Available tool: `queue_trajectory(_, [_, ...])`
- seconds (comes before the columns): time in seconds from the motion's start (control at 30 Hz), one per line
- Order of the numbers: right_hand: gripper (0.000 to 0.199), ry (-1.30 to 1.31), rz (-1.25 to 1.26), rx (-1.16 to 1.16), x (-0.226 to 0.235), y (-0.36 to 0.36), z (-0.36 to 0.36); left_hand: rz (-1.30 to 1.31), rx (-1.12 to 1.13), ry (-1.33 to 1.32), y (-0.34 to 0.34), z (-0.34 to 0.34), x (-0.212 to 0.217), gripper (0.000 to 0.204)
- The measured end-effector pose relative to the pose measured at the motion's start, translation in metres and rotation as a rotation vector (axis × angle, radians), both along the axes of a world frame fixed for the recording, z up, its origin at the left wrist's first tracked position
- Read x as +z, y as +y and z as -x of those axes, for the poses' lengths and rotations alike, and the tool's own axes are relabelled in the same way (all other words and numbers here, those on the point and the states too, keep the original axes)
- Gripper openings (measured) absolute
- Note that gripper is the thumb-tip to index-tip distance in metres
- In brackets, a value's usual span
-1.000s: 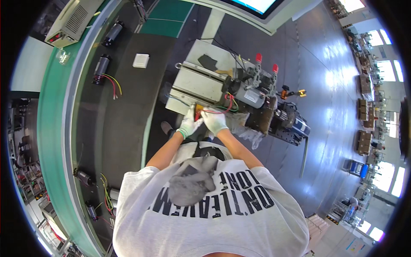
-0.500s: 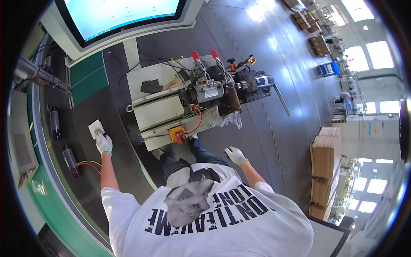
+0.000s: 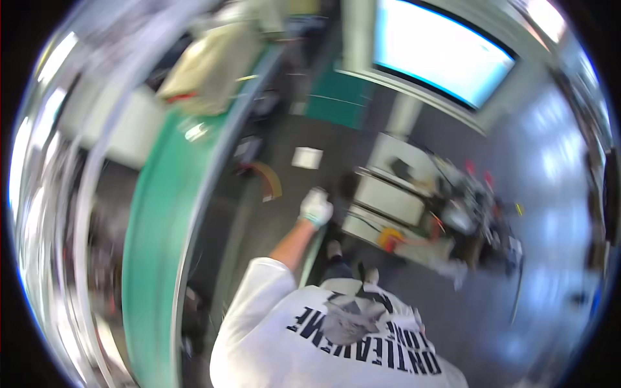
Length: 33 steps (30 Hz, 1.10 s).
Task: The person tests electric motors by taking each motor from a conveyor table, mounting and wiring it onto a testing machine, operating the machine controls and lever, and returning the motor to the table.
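Left hand (image 3: 316,207), gloved, hovers near white pad (image 3: 307,157).

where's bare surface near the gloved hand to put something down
The picture is blurred. Dark surface looks bare between the left hand and the small white pad, and between the hand and the green band. To the right it is crowded: the pale box unit and the wired machine.

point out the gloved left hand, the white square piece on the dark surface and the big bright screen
left hand (image 3: 316,207), head view, back of the white glove
white square piece (image 3: 307,157), head view, its middle
bright screen (image 3: 446,55), head view, middle of the lit panel
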State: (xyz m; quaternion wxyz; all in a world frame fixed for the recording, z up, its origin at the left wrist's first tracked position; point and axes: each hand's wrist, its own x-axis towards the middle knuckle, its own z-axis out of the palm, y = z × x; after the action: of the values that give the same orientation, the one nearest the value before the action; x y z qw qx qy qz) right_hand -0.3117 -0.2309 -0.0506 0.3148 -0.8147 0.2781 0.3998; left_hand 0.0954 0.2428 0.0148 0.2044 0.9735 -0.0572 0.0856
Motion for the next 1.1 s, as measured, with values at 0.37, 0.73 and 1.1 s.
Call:
queue_trajectory(0.37, [0.056, 0.016, -0.26, 0.444, -0.087, -0.001, -0.195, 0.198, 0.933, 0.455, 0.031, 0.451, 0.016, 0.04])
queue_trajectory(0.73, [0.041, -0.011, -0.318, 0.524, -0.039, 0.114, -0.16, 0.311, 1.535, 0.726, 0.182, 0.603, 0.004, 0.069])
queue_trajectory(1.1, [0.034, -0.12, -0.259, 0.401, 0.021, 0.166, -0.059, 0.687, 1.117, 1.033, 0.247, 0.594, -0.032, 0.093])
